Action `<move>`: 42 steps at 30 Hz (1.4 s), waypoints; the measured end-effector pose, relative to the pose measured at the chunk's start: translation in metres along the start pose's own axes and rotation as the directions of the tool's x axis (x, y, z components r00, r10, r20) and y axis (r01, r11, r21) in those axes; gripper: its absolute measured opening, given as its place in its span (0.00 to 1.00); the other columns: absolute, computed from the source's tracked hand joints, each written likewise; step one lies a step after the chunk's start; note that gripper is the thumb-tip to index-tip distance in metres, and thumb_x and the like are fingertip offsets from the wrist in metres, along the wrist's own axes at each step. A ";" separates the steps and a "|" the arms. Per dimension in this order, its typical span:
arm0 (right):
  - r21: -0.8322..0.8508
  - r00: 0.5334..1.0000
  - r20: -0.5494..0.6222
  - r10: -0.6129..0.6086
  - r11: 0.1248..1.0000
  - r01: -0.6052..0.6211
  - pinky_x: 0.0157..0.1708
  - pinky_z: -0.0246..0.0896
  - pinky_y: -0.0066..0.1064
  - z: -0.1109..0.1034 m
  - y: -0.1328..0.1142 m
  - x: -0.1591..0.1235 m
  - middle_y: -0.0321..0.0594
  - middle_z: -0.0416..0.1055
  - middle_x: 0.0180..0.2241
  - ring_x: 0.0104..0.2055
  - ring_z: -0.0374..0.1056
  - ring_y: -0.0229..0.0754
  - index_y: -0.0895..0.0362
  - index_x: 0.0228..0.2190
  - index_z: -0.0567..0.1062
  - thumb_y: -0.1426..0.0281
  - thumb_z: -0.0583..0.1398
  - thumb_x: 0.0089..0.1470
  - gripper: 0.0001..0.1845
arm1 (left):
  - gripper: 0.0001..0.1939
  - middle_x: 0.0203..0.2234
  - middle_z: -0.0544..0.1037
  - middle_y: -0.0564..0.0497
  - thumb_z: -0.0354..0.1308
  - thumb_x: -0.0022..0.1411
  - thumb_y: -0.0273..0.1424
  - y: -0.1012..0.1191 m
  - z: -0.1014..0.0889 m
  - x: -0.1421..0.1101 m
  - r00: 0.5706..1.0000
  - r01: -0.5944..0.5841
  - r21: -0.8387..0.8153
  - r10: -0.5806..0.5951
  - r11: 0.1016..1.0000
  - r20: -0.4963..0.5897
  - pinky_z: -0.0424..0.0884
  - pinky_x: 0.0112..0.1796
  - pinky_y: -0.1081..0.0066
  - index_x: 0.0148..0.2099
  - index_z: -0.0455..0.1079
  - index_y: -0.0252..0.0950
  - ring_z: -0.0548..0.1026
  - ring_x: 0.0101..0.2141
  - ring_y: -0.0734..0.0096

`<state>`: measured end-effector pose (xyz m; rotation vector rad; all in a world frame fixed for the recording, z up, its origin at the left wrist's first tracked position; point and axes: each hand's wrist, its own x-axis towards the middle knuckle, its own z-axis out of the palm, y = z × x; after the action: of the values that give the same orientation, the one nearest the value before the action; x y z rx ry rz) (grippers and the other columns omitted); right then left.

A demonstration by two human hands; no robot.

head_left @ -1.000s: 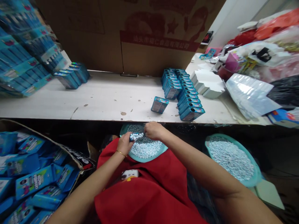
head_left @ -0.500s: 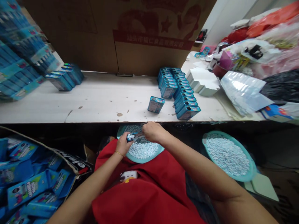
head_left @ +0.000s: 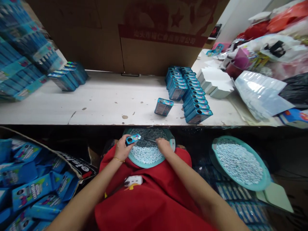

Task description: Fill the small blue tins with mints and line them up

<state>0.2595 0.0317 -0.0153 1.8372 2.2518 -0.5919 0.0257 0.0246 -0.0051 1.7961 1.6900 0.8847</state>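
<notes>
On white chipped bench (head_left: pixel 103 99) | 11 o'clock: blue container cluster (head_left: pixel 68 78) | 12: cardboard box (head_left: pixel 154 56) | 1: lone blue container (head_left: pixel 163 108), double container row (head_left: pixel 193 100), white stack (head_left: pixel 215 82) | 2: clear plastic (head_left: pixel 261 93)

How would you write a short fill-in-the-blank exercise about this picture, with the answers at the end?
1. The left hand holds a tin coloured mostly ____.
2. The thin tool in the right hand points toward the person's ____ side.
3. Pellets show in ____ bowls.
4. The lap cloth is ____.

Missing words: blue; left; two; red.
</notes>
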 end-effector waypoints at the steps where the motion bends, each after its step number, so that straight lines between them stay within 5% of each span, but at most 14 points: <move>1: 0.008 0.999 0.028 -0.023 1.000 0.022 0.36 0.55 0.26 0.011 -0.008 0.003 0.50 0.68 0.40 0.42 0.62 0.42 0.62 0.39 0.70 0.80 0.45 0.51 0.18 | 0.19 0.32 0.72 0.51 0.57 0.46 0.34 0.000 -0.002 0.000 1.000 0.005 0.006 -0.005 1.000 -0.001 0.65 0.35 0.72 0.41 0.62 0.37 0.70 0.33 0.71; 5: 0.104 0.989 0.101 -0.107 0.990 0.096 0.34 0.54 0.24 0.039 -0.026 0.007 0.46 0.71 0.36 0.39 0.64 0.42 0.61 0.35 0.73 0.79 0.50 0.48 0.15 | 0.20 0.33 0.71 0.51 0.57 0.46 0.36 -0.001 -0.010 0.000 0.999 0.045 0.007 -0.045 0.999 -0.031 0.65 0.35 0.71 0.42 0.62 0.36 0.69 0.33 0.71; 11: 0.327 0.981 0.142 -0.133 0.942 0.080 0.33 0.56 0.22 0.041 0.003 0.012 0.38 0.73 0.36 0.37 0.66 0.40 0.57 0.37 0.75 0.79 0.53 0.41 0.19 | 0.21 0.32 0.71 0.52 0.57 0.45 0.38 -0.006 -0.012 -0.003 0.998 0.051 -0.029 -0.052 0.998 -0.037 0.65 0.35 0.72 0.43 0.61 0.36 0.69 0.32 0.72; 15: 0.457 0.981 0.129 -0.147 0.886 0.073 0.29 0.58 0.23 0.013 0.021 0.000 0.39 0.74 0.33 0.31 0.66 0.37 0.61 0.41 0.72 0.77 0.52 0.42 0.22 | 0.21 0.31 0.71 0.52 0.57 0.45 0.38 -0.007 -0.010 -0.002 0.998 0.046 -0.031 -0.047 0.998 -0.048 0.65 0.34 0.72 0.42 0.61 0.36 0.69 0.31 0.72; 20: 0.676 0.985 0.050 -0.163 0.732 0.087 0.24 0.56 0.23 -0.051 0.017 -0.023 0.38 0.73 0.27 0.24 0.63 0.34 0.61 0.39 0.74 0.74 0.52 0.42 0.20 | 0.18 0.31 0.71 0.51 0.57 0.46 0.33 -0.002 0.004 -0.001 0.999 -0.032 0.013 0.032 0.999 -0.003 0.64 0.36 0.71 0.41 0.62 0.37 0.69 0.33 0.70; 27: 0.178 0.964 0.001 -0.265 0.949 0.260 0.28 0.53 0.23 -0.111 -0.026 -0.023 0.38 0.73 0.28 0.30 0.65 0.37 0.54 0.31 0.77 0.74 0.51 0.42 0.16 | 0.17 0.34 0.71 0.48 0.56 0.47 0.30 0.007 0.021 -0.001 0.992 -0.115 0.107 0.109 0.988 0.066 0.64 0.37 0.68 0.42 0.62 0.37 0.69 0.36 0.66; 34: -0.108 0.976 0.051 -0.211 0.971 0.215 0.33 0.54 0.27 -0.135 -0.060 -0.029 0.46 0.72 0.34 0.36 0.66 0.42 0.56 0.34 0.75 0.74 0.50 0.43 0.17 | 0.18 0.33 0.71 0.49 0.58 0.45 0.30 0.002 0.022 -0.002 0.992 -0.110 0.102 0.102 0.989 0.081 0.64 0.37 0.68 0.41 0.61 0.36 0.69 0.35 0.66; 38: -0.003 0.970 0.000 -0.242 0.970 0.242 0.35 0.54 0.25 -0.124 -0.025 -0.035 0.39 0.72 0.36 0.38 0.65 0.39 0.52 0.36 0.74 0.74 0.50 0.45 0.18 | 0.18 0.33 0.71 0.50 0.58 0.46 0.30 -0.002 0.014 -0.003 0.996 -0.084 0.020 0.083 0.996 0.038 0.64 0.37 0.69 0.41 0.61 0.37 0.69 0.35 0.69; 42: 0.087 0.992 0.002 -0.127 0.988 0.126 0.36 0.55 0.23 -0.068 0.013 -0.021 0.37 0.71 0.38 0.40 0.64 0.37 0.51 0.40 0.71 0.74 0.48 0.49 0.19 | 0.17 0.33 0.71 0.50 0.57 0.47 0.32 -0.004 0.001 -0.007 0.997 -0.079 -0.045 0.079 0.996 0.005 0.64 0.37 0.70 0.42 0.62 0.37 0.69 0.35 0.69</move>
<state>0.2841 0.0433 0.0520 1.7362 2.3873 -0.7267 0.0240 0.0181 -0.0096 1.8448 1.5926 0.9415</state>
